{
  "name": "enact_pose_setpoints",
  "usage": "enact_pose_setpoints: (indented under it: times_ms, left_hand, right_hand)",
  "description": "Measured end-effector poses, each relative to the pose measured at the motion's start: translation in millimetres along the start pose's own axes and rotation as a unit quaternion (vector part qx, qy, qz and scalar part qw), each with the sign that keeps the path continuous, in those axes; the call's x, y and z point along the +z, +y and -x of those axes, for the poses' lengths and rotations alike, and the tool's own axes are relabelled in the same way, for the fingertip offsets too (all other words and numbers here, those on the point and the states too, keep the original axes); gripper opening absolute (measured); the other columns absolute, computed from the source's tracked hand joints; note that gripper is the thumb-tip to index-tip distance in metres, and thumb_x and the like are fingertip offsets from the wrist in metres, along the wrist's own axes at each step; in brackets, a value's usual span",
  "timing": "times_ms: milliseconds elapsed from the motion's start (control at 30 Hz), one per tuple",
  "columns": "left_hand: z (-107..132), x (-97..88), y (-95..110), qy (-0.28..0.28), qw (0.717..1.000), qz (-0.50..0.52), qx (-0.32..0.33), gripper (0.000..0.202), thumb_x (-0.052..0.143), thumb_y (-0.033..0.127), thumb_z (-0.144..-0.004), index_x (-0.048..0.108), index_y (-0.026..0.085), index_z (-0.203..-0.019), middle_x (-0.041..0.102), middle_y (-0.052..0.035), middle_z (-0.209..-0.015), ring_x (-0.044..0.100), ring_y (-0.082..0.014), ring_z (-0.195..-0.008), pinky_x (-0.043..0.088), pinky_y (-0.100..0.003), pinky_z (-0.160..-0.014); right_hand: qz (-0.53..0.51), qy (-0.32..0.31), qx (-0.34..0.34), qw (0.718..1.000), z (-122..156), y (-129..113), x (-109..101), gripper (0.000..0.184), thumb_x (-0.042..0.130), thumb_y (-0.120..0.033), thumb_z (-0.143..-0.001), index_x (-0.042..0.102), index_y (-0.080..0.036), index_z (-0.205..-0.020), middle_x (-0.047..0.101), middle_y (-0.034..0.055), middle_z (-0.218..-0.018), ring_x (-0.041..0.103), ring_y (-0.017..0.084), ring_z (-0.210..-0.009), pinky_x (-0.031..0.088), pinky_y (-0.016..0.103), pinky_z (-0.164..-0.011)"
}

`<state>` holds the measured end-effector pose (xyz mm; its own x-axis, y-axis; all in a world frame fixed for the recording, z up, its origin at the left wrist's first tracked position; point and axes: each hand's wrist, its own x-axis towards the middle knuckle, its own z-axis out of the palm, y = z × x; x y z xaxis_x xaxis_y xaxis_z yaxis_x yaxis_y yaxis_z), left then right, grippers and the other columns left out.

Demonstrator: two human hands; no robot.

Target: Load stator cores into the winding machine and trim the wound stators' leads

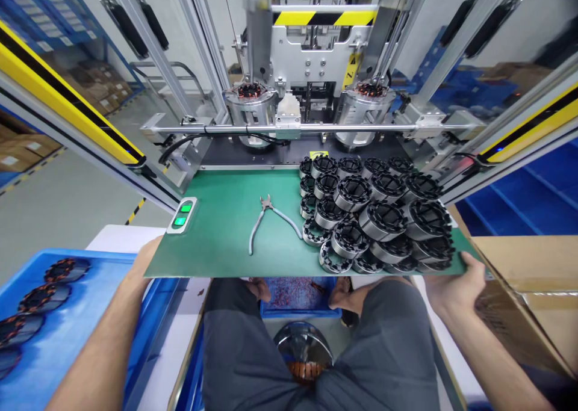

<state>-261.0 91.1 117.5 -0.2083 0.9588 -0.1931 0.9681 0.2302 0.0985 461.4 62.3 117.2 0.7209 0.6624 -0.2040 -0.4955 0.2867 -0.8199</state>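
Observation:
My left hand [145,256] reaches to the left front edge of the green worktop [226,242], just below a small box with two green buttons [182,214]; its fingers are hidden under the worktop. My right hand [455,283] curls round the worktop's right front corner, beside a pile of several black-and-silver stator cores [377,218]. Grey-handled cutters [271,221] lie in the middle of the worktop, untouched.
Behind the worktop stands a winding machine with two copper-wound stators on fixtures [251,95] [370,93]. A blue tray [67,327] at my left holds wound stators. A blue bin of scraps [298,293] sits under the worktop between my knees. A cardboard box [524,290] is at my right.

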Motion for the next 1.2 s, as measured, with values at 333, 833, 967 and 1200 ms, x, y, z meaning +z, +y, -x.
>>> enact_pose_setpoints:
  times_ms: [333,833,967,1200]
  left_hand:
    - [2,-5.1,8,-0.048,0.999,-0.012,-0.022,0.063,0.054,0.032,-0.093,0.088,0.004,-0.137,0.083,-0.0228,-0.148,0.078,-0.0457,-0.145,0.063,-0.048,-0.125]
    - [-5,4.5,-5,-0.059,0.997,-0.026,-0.031,0.046,0.063,0.029,-0.107,0.087,0.006,-0.139,0.083,-0.023,-0.149,0.078,-0.0395,-0.148,0.06,-0.054,-0.131]
    - [-6,6.5,-8,-0.049,0.998,-0.018,-0.025,0.049,0.062,0.031,-0.107,0.086,0.006,-0.143,0.081,-0.0234,-0.152,0.077,-0.0399,-0.149,0.061,-0.055,-0.13]
    - [-7,12.0,-14,-0.044,0.999,-0.005,-0.029,0.058,0.053,0.035,-0.112,0.08,0.004,-0.154,0.075,-0.026,-0.161,0.072,-0.0431,-0.155,0.058,-0.059,-0.133]
  right_hand:
    - [0.013,0.002,-0.006,1.0,1,-1,0,0.034,0.054,-0.033,-0.102,0.083,-0.021,-0.115,0.084,0.0013,-0.128,0.076,0.014,-0.104,0.067,0.022,-0.084]
    - [0.016,0.007,-0.006,1.0,0,0,0,0.031,0.057,-0.036,-0.099,0.082,-0.026,-0.116,0.086,-0.001,-0.12,0.078,0.017,-0.112,0.069,0.025,-0.086]
    - [0.024,-0.003,-0.005,1.0,2,-1,3,0.035,0.051,-0.036,-0.102,0.082,-0.023,-0.113,0.085,0.0012,-0.119,0.078,0.015,-0.104,0.068,0.022,-0.084]
    - [0.024,-0.002,-0.009,1.0,3,-1,4,0.039,0.05,-0.036,-0.103,0.083,-0.024,-0.12,0.085,0.0008,-0.116,0.077,0.019,-0.106,0.067,0.028,-0.077]
